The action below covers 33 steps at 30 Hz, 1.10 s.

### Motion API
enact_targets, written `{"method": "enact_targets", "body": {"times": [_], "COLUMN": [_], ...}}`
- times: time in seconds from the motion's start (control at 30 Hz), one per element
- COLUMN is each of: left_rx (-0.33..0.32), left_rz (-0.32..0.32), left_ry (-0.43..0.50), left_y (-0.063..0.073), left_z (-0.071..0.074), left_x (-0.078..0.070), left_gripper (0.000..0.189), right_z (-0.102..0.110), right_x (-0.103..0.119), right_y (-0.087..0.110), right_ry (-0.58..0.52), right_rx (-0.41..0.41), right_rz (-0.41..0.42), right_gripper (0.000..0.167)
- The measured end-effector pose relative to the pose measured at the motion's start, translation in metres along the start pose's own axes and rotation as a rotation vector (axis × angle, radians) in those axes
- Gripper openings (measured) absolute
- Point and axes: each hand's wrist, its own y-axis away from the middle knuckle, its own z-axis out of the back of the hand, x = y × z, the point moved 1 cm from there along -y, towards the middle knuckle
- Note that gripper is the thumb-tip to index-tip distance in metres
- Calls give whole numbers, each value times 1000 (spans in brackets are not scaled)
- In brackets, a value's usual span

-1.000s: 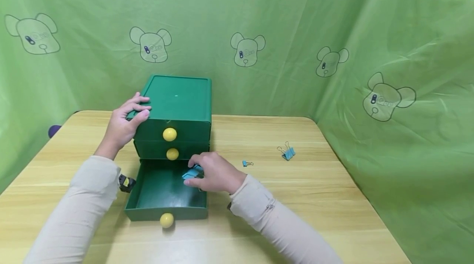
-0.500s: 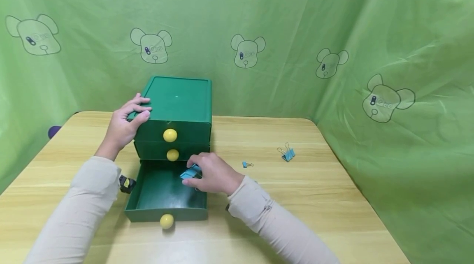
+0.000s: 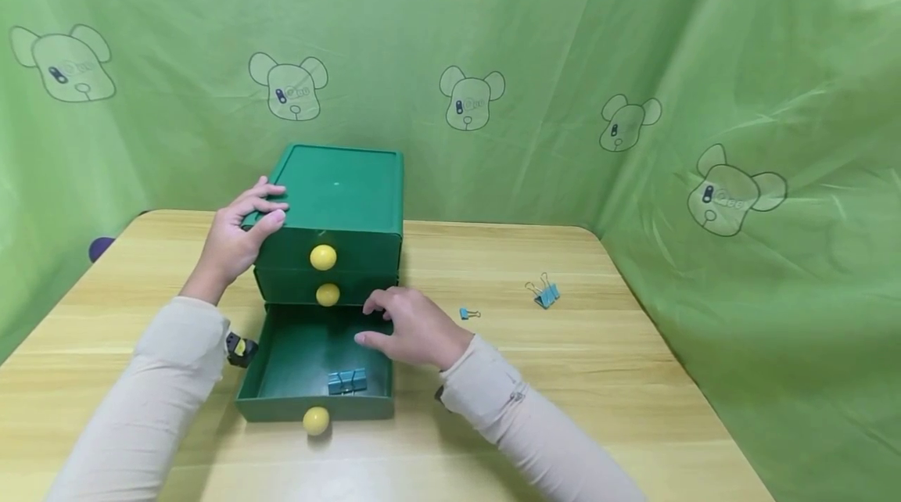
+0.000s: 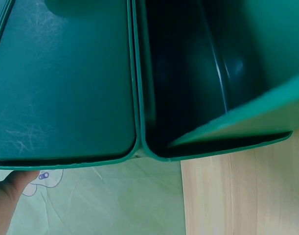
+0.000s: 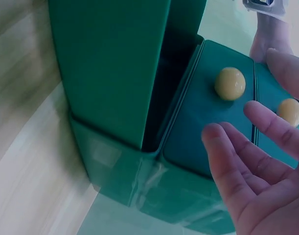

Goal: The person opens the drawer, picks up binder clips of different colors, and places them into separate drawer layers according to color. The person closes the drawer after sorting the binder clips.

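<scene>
A green cabinet (image 3: 338, 189) with yellow ball knobs stands on the table, its bottom drawer (image 3: 296, 357) pulled out. Inside that drawer, near its front wall, lies a blue binder clip (image 3: 347, 381). My left hand (image 3: 239, 232) rests on the cabinet's top left edge, fingers spread over the top. Over the drawer's right side hovers my right hand (image 3: 415, 326), thumb and fingers apart with nothing between them. In the right wrist view the fingers (image 5: 218, 147) are loosely bent in front of the upper drawer fronts. The left wrist view shows only a bit of the left hand (image 4: 7, 196).
To the right on the wooden table (image 3: 563, 377) lie a small blue binder clip (image 3: 468, 313) and a larger blue binder clip (image 3: 546, 295) with its wire handles up. A green curtain (image 3: 535, 17) with bear drawings hangs behind and to the right.
The right hand has let go of the blue binder clip, which now lies in the drawer near the front. Its fingers have spread. The left hand has stayed in place.
</scene>
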Motion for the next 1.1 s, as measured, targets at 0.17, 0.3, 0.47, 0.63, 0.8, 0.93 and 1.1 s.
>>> {"method": "enact_targets", "body": {"times": [0.17, 0.3, 0.47, 0.63, 0.8, 0.93, 1.1], "left_rx": [-1, -6, -6, -7, -11, -8, -4], "left_rz": [2, 4, 7, 9, 6, 9, 15], "left_ry": [-2, -8, -5, -14, -2, 10, -2], "left_y": [-1, -4, -3, -4, -3, -3, -4], "left_z": [0, 1, 1, 1, 1, 1, 1], "left_x": [4, 21, 24, 23, 23, 23, 22], "left_gripper": [25, 25, 25, 24, 24, 24, 24], "right_z": [6, 11, 14, 16, 13, 7, 4], "right_x": [-9, -18, -32, -51, -78, -101, -118], "right_y": [4, 8, 13, 18, 22, 25, 29], "right_ry": [-26, -69, -81, -70, -71, -69, -67], "right_rx": [-21, -51, -125, -172, -145, -118, -120], "right_rz": [-27, -42, -17, -88, -224, -311, -357], "right_gripper": [35, 34, 28, 25, 31, 34, 34]}}
